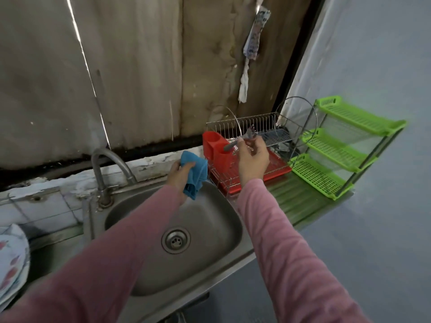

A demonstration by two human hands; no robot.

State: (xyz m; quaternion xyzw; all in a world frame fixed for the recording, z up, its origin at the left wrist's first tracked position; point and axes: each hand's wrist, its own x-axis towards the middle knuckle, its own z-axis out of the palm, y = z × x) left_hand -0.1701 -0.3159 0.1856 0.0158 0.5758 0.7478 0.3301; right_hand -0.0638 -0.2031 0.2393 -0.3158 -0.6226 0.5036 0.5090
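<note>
At a kitchen sink, a person in pink sleeves appears to be at the putting-away step of drying cutlery. The right hand [253, 159] pinches a grey-handled fork [233, 144] between fingertips and thumb, tines raised and pointing away. The fork hangs just above and beyond the red cutlery holder [214, 148], which stands at the near-left corner of the wire dish rack [256, 122]. To that hand's left and a little nearer the body, the left hand [178, 176] grips a bunched blue cloth [196, 173] over the far rim of the steel sink [140, 206]. The next move likely calls for turning the fork upright and lowering it into one of the holder's two wells without catching the rack's wires. Whether the holder already contains anything cannot be told, as its inside is hidden. Beneath the right hand a red drip tray [277, 167] sits under the rack. Further right a green three-tier shelf [349, 117] stands on the worktop [298, 201]. Patterned plates [11, 252] are stacked far to the left hand's left, past the tap [102, 164].
</note>
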